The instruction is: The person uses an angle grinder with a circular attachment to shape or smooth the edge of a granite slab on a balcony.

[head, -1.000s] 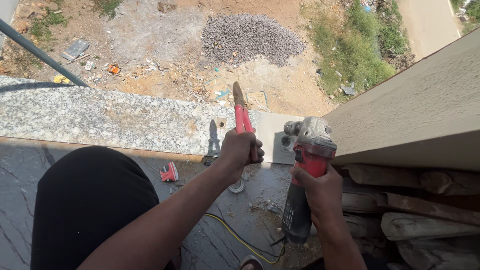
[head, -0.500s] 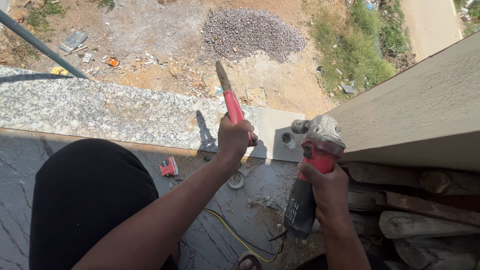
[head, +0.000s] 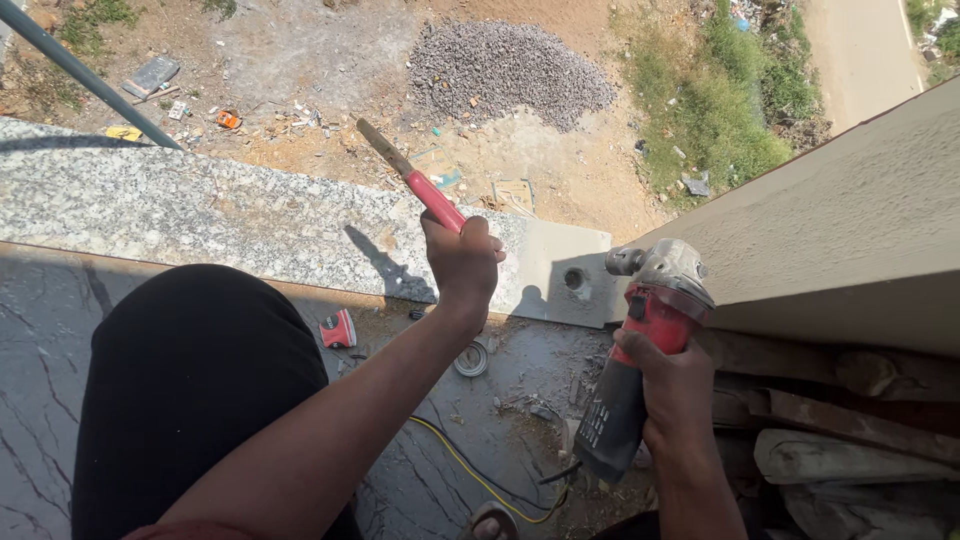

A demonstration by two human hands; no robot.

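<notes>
My left hand (head: 462, 262) is raised over a speckled granite ledge (head: 200, 215) and grips the red handle of a chisel (head: 410, 177), whose metal blade points up and to the left. My right hand (head: 678, 390) holds the dark body of a red and grey angle grinder (head: 645, 335), its head close to a grey plate with a round hole (head: 572, 277) at the ledge's right end. My knee in black cloth (head: 190, 390) fills the lower left.
A beige plastered wall (head: 850, 220) rises at the right, with rough stone pieces (head: 850, 400) below it. A yellow cable (head: 470, 465), a small red object (head: 338, 330) and a tape roll (head: 471, 360) lie on the marble floor. Far below are bare ground and a gravel heap (head: 510, 65).
My left hand has tilted the chisel from nearly upright to leaning left. The right hand with the grinder has shifted slightly right and lower.
</notes>
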